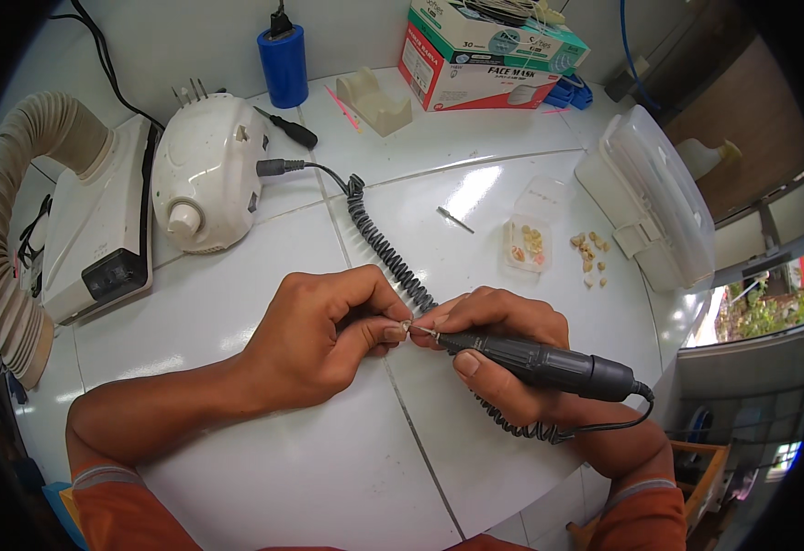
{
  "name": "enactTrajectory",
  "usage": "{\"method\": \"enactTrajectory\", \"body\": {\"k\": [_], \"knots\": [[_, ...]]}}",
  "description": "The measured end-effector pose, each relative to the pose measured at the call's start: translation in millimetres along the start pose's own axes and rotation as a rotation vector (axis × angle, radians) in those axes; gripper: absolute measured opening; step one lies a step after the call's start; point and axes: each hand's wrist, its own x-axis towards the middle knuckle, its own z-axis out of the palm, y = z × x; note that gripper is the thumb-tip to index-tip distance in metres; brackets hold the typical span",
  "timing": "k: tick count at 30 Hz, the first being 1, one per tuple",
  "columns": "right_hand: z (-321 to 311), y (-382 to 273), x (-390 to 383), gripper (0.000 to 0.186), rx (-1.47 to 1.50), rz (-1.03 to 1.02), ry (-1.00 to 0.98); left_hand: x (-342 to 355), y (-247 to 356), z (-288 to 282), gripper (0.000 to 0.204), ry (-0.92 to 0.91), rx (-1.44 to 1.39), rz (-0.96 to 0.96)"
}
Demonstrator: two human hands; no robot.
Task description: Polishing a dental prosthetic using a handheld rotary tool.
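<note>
My left hand [333, 335] pinches a small pale piece, resembling a tooth crown [406, 326], between thumb and forefinger. In my right hand [503, 335] lies a black rotary handpiece [549, 361], gripped like a pen. Its thin metal bit [425, 330] points left and meets the small piece, or nearly so; I cannot tell if they touch. Both hands are together over the middle of the table. A coiled black cord [379, 234] leads from the handpiece to a white control box [205, 174] with a knob, at the back left.
A white tiled table [283, 477] lies beneath. Rightward are an open clear box [526, 243] of small yellowish pieces, loose pieces [589, 248], a metal bit [455, 220] and a lidded plastic container [645, 202]. Leftward stands a machine with a ribbed hose [7, 202]. Mask boxes [485, 60] stand behind.
</note>
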Motion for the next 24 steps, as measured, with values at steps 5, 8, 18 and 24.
{"method": "enactTrajectory", "body": {"k": [5,8,18,24], "knots": [[-3.4,-2.9,0.1,0.028,0.037,0.064,-0.036,0.1,-2.7,-1.0,0.006,-0.007,-0.032,0.005],[-4.6,-3.6,-0.6,0.029,0.070,0.094,-0.041,1.1,-1.1,-1.1,0.007,-0.015,-0.048,0.000],[-6.9,-2.9,-0.5,0.028,0.075,0.116,-0.058,1.0,2.9,-3.2,0.008,-0.040,0.003,0.015],[-8.0,-2.2,-0.2,0.028,0.046,0.099,-0.069,1.3,2.0,-2.3,0.007,-0.036,0.011,0.017]]}}
